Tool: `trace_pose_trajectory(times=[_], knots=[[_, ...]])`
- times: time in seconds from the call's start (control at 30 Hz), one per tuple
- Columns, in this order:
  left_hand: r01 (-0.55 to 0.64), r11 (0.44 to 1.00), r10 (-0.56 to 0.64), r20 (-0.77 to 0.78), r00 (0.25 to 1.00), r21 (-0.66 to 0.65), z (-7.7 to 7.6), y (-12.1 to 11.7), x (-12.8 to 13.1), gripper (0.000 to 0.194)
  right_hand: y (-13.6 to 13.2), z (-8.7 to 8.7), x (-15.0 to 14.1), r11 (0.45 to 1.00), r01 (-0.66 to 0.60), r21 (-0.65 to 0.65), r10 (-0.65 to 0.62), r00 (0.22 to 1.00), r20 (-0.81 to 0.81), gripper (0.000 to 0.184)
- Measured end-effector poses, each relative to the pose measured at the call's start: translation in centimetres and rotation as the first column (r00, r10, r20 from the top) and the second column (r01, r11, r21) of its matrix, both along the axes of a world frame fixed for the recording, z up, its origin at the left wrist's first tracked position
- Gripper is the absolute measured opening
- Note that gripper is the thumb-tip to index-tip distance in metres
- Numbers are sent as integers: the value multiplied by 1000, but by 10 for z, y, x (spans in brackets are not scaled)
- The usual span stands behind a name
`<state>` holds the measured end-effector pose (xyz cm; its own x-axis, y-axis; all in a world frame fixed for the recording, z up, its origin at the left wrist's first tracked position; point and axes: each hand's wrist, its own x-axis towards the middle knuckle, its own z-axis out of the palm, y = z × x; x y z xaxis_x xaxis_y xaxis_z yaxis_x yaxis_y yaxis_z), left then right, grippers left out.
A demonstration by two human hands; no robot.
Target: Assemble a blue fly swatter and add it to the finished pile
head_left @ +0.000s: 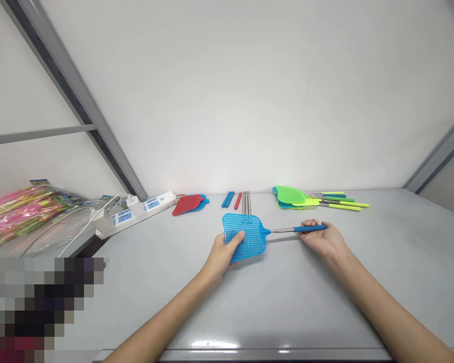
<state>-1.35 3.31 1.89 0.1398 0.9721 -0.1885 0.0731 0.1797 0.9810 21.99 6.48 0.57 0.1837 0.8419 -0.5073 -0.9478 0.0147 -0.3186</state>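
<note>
A blue fly swatter [251,242] with a perforated head and a thin metal rod lies across both hands, above the table. My left hand [224,251] pinches the head at its left edge, thumb on top. The fingers of my right hand [321,237] are wrapped round the blue grip at the other end. Just behind the head lie several bare metal rods [246,201], partly hidden by it. Beside them are a red grip [238,200] and two blue grips [228,199].
Loose red and blue swatter heads [188,204] lie at the back left. Several green, yellow and blue fly swatters [291,195] are stacked at the back right. A white power strip [139,212] with plugs runs along the left edge, near plastic-wrapped bundles [26,212].
</note>
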Motion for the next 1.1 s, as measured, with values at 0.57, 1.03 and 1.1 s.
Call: trace_pose_trajectory(times=[0.57, 1.03, 1.1], knots=[[120, 985, -112, -69, 991, 121, -7, 2, -1, 41, 0, -4, 0, 999, 10, -48, -12, 999, -49, 35], [113, 986, -105, -72, 992, 125, -3, 1, 0, 38, 0, -6, 2, 998, -21, -62, 13, 991, -131, 31], [96, 990, -84, -106, 991, 107, -1, 1, 0, 38, 1, -6, 2, 998, -26, -60, 18, 992, -126, 30]])
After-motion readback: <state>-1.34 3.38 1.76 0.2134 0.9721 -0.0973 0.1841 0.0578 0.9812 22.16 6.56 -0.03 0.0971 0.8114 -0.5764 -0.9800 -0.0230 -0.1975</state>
